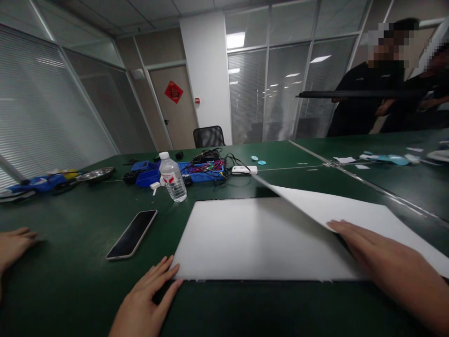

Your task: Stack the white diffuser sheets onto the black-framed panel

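A large white sheet (259, 238) lies flat on the dark green table (77, 271). A second white sheet (354, 213) rises at a slant over its right side, far corner lifted. My right hand (389, 264) holds this raised sheet at its near edge, fingers stretched on top and thumb hidden. My left hand (147, 299) rests open on the table, its fingertips touching the flat sheet's near left corner.
A black phone (132, 233) lies left of the sheets, and a water bottle (172, 177) stands behind it. Blue trays with tangled wires (201, 169) sit further back. Another person's hand (14, 243) rests at the left edge. Two people in dark clothes (368, 98) stand at the far right.
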A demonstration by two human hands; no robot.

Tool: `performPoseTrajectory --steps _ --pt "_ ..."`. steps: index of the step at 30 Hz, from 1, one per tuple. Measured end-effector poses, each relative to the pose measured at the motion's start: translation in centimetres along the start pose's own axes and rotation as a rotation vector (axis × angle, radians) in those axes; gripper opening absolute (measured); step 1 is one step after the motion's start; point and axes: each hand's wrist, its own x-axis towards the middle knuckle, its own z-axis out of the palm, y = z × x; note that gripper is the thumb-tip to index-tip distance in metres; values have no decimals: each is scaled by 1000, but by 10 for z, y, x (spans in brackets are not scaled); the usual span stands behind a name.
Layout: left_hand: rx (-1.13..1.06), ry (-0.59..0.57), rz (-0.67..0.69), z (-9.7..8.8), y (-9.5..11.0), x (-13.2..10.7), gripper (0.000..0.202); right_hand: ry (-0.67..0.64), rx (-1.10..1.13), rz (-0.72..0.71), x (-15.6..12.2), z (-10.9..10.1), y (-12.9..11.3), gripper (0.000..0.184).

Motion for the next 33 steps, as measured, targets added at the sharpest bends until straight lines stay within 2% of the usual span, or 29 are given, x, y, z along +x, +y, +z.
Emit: performPoseTrajectory --steps 3,7,11,14,19,23,26,29,31,33 --pt "-15 24 -28 -1 2 -1 42 38 15 -306 6 4 -56 54" --pt "-23 29 -114 -1 4 -4 52 -14 61 -412 13 14 -108 52" --pt "-40 6 -177 0 3 -5 52 -22 118 -437 19 16 -131 52" --pt "-62 20 -145 1 1 -4 46 -22 148 -458 24 16 -136 48" --pt "-72 20 -49 2 -1 -3 38 -74 165 -474 28 15 -139 48" --pt "-50 35 -31 6 -3 -4 37 -127 171 -496 32 7 -141 49" --pt "-41 41 -41 8 -5 -5 38 -127 185 -454 30 5 -131 57" --pt "-43 60 -66 8 -5 -5 42 -130 183 -249 13 18 -94 73" --pt "-48 52 -57 7 -5 -5 40 -168 172 5 -8 32 -58 76" --pt "-54 30 -38 6 -6 -4 34 -195 171 320 -29 44 -24 79"
